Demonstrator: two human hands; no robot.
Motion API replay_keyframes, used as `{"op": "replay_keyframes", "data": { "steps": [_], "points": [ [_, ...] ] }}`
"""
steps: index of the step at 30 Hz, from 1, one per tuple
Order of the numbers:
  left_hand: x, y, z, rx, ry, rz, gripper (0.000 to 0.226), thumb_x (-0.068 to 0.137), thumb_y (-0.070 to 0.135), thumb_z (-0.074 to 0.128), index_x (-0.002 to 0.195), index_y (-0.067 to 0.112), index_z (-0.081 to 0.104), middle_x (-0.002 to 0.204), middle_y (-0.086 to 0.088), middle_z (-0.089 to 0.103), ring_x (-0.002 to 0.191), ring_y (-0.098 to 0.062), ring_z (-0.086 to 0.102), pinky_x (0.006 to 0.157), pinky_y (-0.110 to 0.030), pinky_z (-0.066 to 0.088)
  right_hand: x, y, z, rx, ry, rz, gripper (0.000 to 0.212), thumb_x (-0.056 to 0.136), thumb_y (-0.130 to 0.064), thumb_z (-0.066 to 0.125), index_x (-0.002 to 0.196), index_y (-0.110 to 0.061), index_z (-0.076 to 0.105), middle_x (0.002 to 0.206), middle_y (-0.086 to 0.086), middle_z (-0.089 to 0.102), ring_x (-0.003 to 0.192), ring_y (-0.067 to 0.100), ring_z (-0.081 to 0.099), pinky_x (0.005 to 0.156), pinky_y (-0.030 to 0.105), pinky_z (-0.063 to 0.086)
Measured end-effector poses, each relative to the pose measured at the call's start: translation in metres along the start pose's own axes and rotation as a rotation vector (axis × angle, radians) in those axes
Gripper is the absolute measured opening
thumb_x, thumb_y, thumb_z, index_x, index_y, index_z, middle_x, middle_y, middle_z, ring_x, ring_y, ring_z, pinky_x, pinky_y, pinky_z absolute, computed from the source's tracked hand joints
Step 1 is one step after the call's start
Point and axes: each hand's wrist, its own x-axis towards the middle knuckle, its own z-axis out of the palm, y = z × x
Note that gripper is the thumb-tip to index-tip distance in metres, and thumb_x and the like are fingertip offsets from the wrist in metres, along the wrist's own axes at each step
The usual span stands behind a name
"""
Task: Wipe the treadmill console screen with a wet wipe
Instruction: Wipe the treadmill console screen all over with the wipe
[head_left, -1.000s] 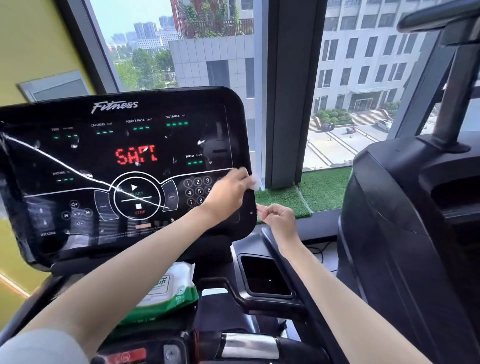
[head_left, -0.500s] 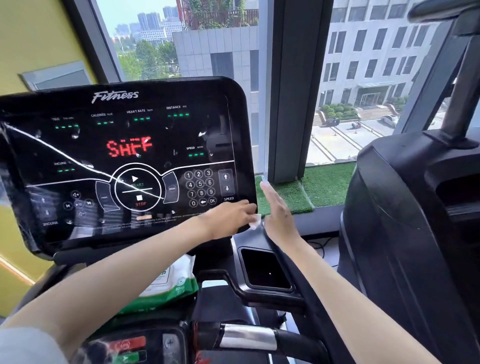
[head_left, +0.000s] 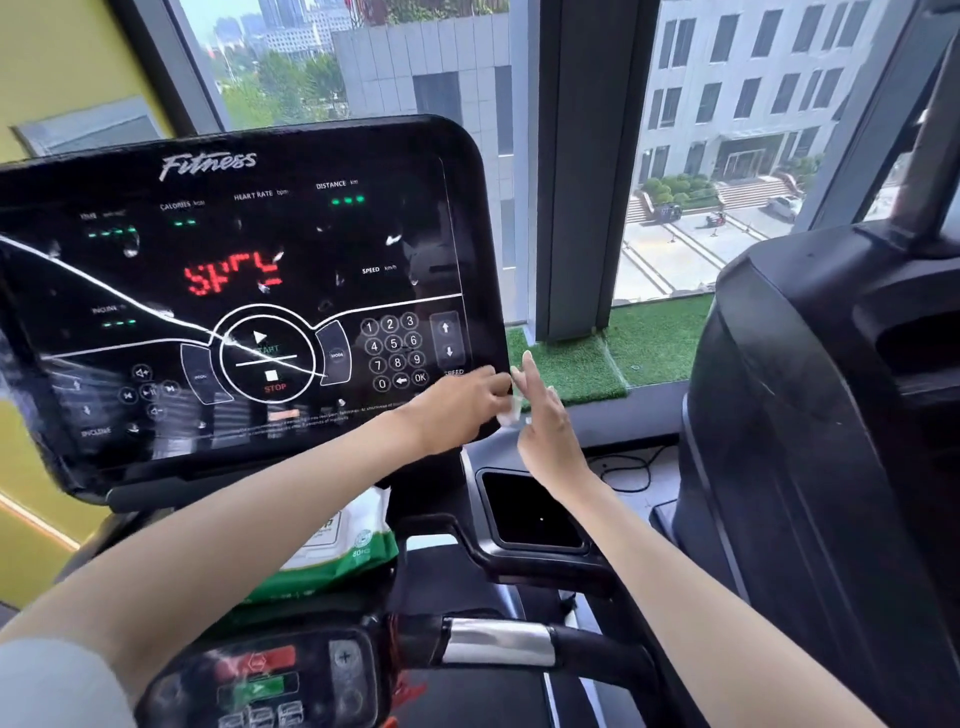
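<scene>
At the console screen's four-o'clock corner, the left hand pinches a wet wipe; the right hand hovers open, empty. Next, likely, another pass across the glass.

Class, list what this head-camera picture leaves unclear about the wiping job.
- Wet wipe: mostly hidden between left hand and right hand, and blurred.
- Wipes pack: label covered by the left forearm.
- Console screen: left edge cut off; bottom fine print blurred.
</scene>
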Motion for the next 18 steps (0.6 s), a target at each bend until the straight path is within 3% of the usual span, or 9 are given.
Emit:
{"op": "replay_keyframes", "data": {
  "steps": [3,8,11,13,15,18],
  "points": [
    [-0.008,0.008,0.002,0.013,-0.204,0.082,0.037,0.081,-0.003,0.051,0.112,0.015,0.062,0.098,-0.004,0.048,0.095,-0.02,0.047,0.062,-0.035,0.047,0.002,-0.004,-0.006,0.003,-0.001,0.014,0.085,0.079,0.021,0.041,0.15,-0.015,0.011,0.142,0.002,0.045,0.135,0.023,0.031,0.111,0.03,0.025],
    [0.004,-0.002,-0.009,-0.021,0.111,-0.105,0.036,0.074,-0.008,0.057,0.101,0.013,0.064,0.092,-0.004,0.051,0.088,-0.021,0.049,0.055,-0.036,0.051,0.005,-0.007,-0.005,0.077,0.008,0.096,0.087,0.076,0.024,0.036,0.149,-0.018,0.014,0.14,-0.002,0.048,0.133,0.024,0.035,0.103,0.03,0.033],
    [-0.006,0.006,0.001,0.011,-0.103,0.048,0.037,0.078,-0.006,0.052,0.106,0.014,0.063,0.096,-0.004,0.048,0.094,-0.021,0.047,0.059,-0.033,0.046,0.006,-0.008,-0.005,0.105,0.005,0.111,0.087,0.077,0.023,0.039,0.149,-0.019,0.014,0.141,0.0,0.047,0.135,0.022,0.033,0.103,0.023,0.03],
    [-0.01,0.005,0.001,0.011,-0.201,0.099,0.037,0.08,-0.005,0.049,0.109,0.015,0.063,0.096,-0.004,0.047,0.095,-0.022,0.047,0.058,-0.032,0.04,0.007,-0.009,-0.007,0.13,0.002,0.113,0.087,0.077,0.024,0.038,0.149,-0.019,0.015,0.14,0.001,0.047,0.133,0.02,0.037,0.101,0.025,0.038],
    [-0.002,-0.002,-0.003,0.013,-0.091,0.038,0.038,0.08,-0.005,0.051,0.11,0.015,0.062,0.097,-0.004,0.048,0.095,-0.02,0.046,0.059,-0.031,0.043,0.007,-0.011,-0.009,0.167,0.002,0.139,0.088,0.076,0.025,0.036,0.149,-0.019,0.017,0.141,0.001,0.047,0.125,0.015,0.045,0.083,0.022,0.048],
    [0.009,-0.006,-0.009,0.002,0.112,-0.103,0.036,0.079,-0.008,0.054,0.107,0.013,0.064,0.098,-0.006,0.051,0.094,-0.021,0.048,0.06,-0.034,0.051,0.007,-0.012,-0.008,0.227,0.009,0.162,0.09,0.073,0.027,0.032,0.149,-0.018,0.017,0.142,0.003,0.046,0.126,0.015,0.046,0.07,0.006,0.043]
  ]
}}
